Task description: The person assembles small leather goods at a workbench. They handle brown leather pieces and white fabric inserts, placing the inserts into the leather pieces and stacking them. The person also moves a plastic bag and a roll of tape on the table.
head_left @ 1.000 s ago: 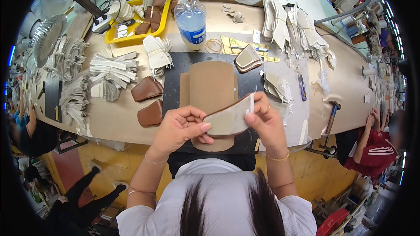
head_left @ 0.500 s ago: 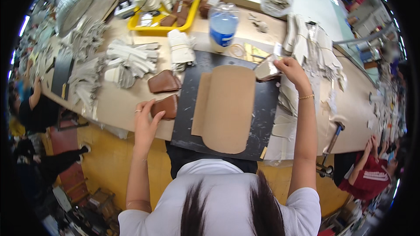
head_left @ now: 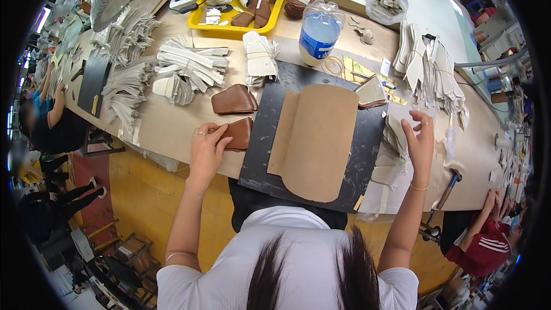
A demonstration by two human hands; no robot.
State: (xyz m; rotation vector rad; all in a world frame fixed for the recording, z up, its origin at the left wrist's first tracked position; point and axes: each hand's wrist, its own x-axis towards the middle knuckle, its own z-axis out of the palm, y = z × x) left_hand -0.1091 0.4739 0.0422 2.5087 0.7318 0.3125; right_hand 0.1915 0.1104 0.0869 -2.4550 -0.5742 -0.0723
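Note:
My left hand (head_left: pixel 208 150) is at the near stack of brown leather pieces (head_left: pixel 240 134), thumb and fingertips gripping its left edge. A second stack of brown leather pieces (head_left: pixel 234 101) lies just beyond it. My right hand (head_left: pixel 420 140) hovers with thumb and fingers apart, beside white cut pieces (head_left: pixel 396 136), holding nothing. Between my hands, a rounded tan sheet (head_left: pixel 319 143) lies over another tan piece (head_left: pixel 282 136) on a black board (head_left: pixel 361 163). At the board's far right corner rests a stack of pale-faced pieces with brown edges (head_left: pixel 372 93).
A yellow tray (head_left: pixel 232 30) with brown and white pieces and a blue-labelled plastic bottle (head_left: pixel 319 33) stand at the back. Bundles of white strips (head_left: pixel 192 64) lie left, more white bundles (head_left: pixel 437 72) right. A hammer (head_left: pixel 449 186) lies near the right edge. Other people work at both sides.
My right hand has let go of the pale-faced stack and drawn back toward me, to the right. My left thumb and fingers have closed in on the near brown stack. The view has shifted slightly.

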